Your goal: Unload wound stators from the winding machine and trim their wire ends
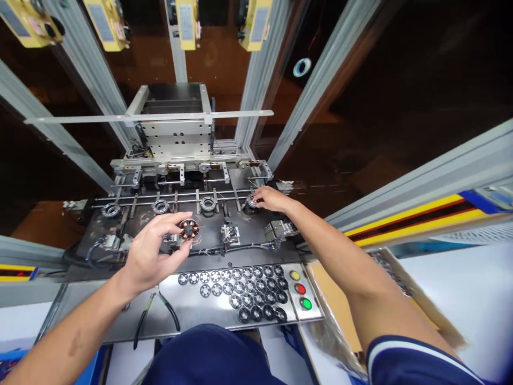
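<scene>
The left hand [154, 248] pinched a round black core wound with orange copper coils [193, 234] in a near-closed grip, above the dark metal worktop [256, 225]; a gap separated the right hand [271, 198], at a silver metal holder [249, 209], its hold impossible to tell.

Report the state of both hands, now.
Left hand: closed, holding a copper-wound ring.
Right hand: at the rightmost fixture; whether it is closed on anything there cannot be told.
</scene>
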Available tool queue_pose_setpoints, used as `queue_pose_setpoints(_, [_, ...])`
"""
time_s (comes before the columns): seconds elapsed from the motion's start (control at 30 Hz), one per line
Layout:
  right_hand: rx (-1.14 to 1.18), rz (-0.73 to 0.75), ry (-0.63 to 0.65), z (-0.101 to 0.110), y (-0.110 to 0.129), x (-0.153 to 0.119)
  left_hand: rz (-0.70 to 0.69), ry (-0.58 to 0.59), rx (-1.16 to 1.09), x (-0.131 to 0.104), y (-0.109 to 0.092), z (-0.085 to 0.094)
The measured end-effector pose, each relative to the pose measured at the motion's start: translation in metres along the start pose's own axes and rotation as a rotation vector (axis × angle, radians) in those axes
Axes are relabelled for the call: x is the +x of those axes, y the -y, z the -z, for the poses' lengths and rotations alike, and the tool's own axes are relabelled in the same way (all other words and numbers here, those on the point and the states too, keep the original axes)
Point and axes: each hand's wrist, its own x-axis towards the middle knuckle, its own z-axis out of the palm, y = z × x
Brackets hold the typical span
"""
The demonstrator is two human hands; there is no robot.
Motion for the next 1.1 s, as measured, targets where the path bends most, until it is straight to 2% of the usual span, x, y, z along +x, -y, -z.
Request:
queue_pose_setpoints(0.13, [-0.014, 0.005, 0.074, 0.0, 0.0, -0.001, 0.118, -0.022, -0.092, -0.016, -0.007, 0.014])
queue_pose_setpoints(0.3, [-0.024, 0.003, 0.123, 0.0, -0.001, 0.0, 0.229, -0.047, -0.066, -0.032, -0.02, 0.027])
queue_pose_setpoints(0.6, [0.041, -0.001, 0.145, -0.004, -0.006, 0.002, 0.278, -0.109, -0.065, -0.05, -0.038, 0.046])
queue_pose_setpoints(0.97, [0.043, -0.006, 0.15, -0.002, -0.01, -0.001, 0.377, -0.167, -0.088, -0.069, -0.045, 0.055])
queue_pose_setpoints(1.1, [0.022, -0.039, 0.131, -0.006, -0.015, -0.004, 0.526, -0.223, 0.016, -0.099, -0.039, 0.069])
